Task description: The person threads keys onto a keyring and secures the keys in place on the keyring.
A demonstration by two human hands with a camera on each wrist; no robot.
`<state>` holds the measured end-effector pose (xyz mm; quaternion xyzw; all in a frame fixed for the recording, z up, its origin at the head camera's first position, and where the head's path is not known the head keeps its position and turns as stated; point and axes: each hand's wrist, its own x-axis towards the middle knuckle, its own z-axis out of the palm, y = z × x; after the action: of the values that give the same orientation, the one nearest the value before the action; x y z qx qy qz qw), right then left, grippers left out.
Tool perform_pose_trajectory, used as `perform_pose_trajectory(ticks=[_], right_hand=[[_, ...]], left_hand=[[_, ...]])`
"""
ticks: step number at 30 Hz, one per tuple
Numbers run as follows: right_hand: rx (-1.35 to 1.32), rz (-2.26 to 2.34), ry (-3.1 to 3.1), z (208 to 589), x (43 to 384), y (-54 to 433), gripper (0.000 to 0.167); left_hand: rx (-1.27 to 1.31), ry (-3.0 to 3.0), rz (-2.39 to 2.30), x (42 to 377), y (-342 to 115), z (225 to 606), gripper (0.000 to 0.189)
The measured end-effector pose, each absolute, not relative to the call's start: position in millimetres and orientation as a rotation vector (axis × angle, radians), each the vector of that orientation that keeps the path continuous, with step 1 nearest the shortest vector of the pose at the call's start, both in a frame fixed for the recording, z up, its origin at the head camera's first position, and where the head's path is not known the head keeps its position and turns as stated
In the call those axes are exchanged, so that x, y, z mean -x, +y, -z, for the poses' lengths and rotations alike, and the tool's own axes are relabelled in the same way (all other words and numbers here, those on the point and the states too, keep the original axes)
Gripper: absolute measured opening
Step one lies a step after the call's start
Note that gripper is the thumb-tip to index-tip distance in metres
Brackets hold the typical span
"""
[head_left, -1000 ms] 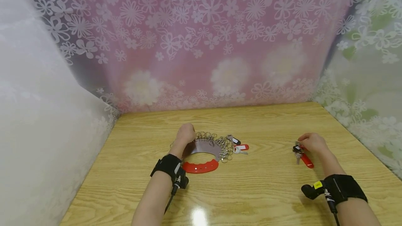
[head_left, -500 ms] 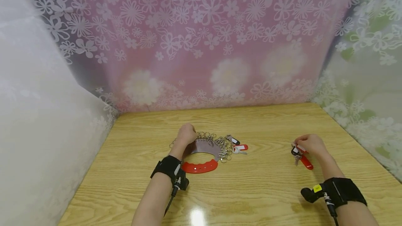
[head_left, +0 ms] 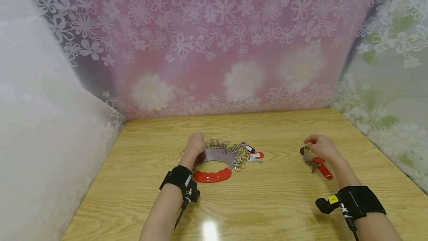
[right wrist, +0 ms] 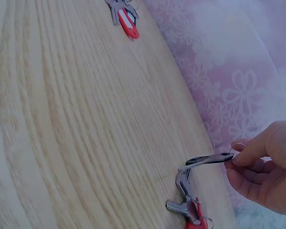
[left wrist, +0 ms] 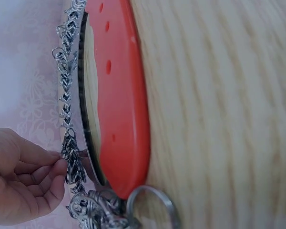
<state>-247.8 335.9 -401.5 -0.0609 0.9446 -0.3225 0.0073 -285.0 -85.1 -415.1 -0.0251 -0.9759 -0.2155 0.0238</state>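
Note:
A large key ring holder with a red handle [head_left: 212,176] and curved metal plate [head_left: 219,155] lies on the table, its outer edge lined with several small metal clip rings [left wrist: 66,100]. My left hand [head_left: 196,143] pinches rings at its far left, thumb against fingertips. At the right, my right hand [head_left: 321,147] pinches a key tag, black [right wrist: 207,159], by its small ring [right wrist: 237,146]. Beneath it are several keys [right wrist: 183,183] and red tags [head_left: 324,172] on the table. Whether a key hangs with the black tag is unclear.
Right of the holder lie a black-tagged key [head_left: 249,148] and a red tag [head_left: 256,155] with a silver key [head_left: 255,160]. The wooden table [head_left: 267,203] meets a pink floral curtain [head_left: 214,84] behind, with pale cloth on both sides.
My right hand has moved left and lifted the black tag away from the pile of keys and red tags. The left hand stays on the holder's rings.

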Motion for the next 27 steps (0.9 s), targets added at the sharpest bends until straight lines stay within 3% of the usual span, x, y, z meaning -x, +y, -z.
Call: perform_pose_trajectory(ticks=[16,27], right_hand=[[0.305,0.81,3.095,385.3,256.5,315.9,0.021],[0.283,1.231,2.92,374.9,256.1,284.9,0.039]], left_hand=[[-0.047,-3.04,0.828,282.9,-92.4,411.2,0.04],[0.044,-2.992,1.077,280.3,-94.4,412.4,0.04]])
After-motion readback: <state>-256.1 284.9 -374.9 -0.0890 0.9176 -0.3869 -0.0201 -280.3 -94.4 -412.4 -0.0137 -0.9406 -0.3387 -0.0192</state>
